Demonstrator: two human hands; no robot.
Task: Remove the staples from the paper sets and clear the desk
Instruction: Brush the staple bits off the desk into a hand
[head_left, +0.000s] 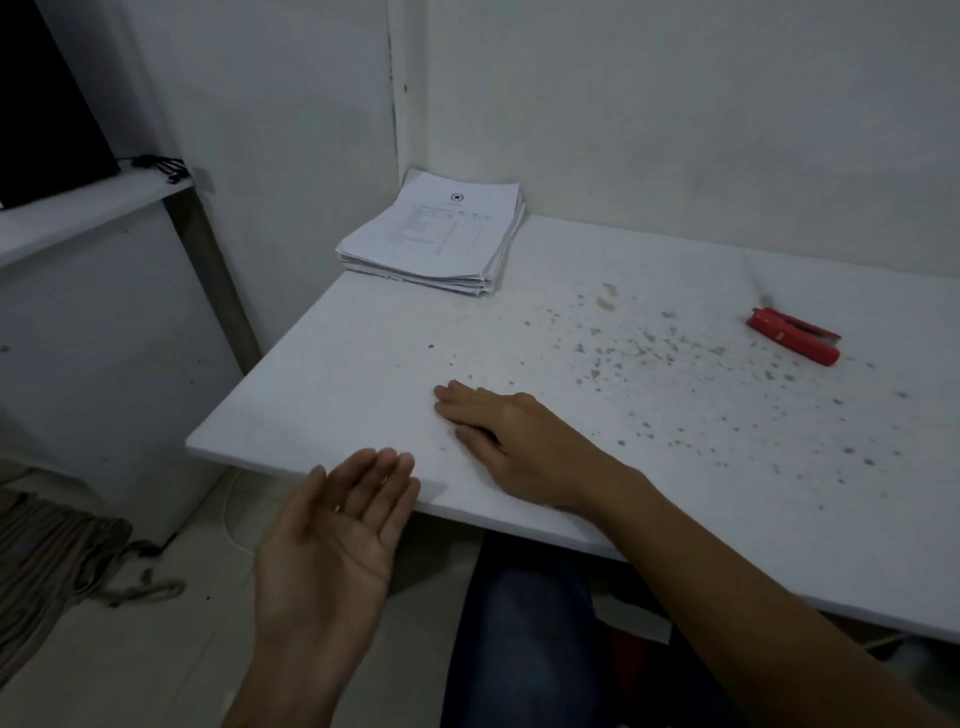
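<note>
**Sweeping loose staples off the counter edge**

Right hand (493, 423) flat, fingers straight, on the counter (675, 467); left hand (337, 525) cupped palm-up below the near edge, grip empty (likely a catch). Paper sets (436, 234) far left; red stapler (795, 338) far right.

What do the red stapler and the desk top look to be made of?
Red stapler: likely glossy painted metal or plastic, smooth with a light sheen; cannot tell which. Desk top: a thin white board, matte, probably laminate; grey specks are scattered across it.
</note>
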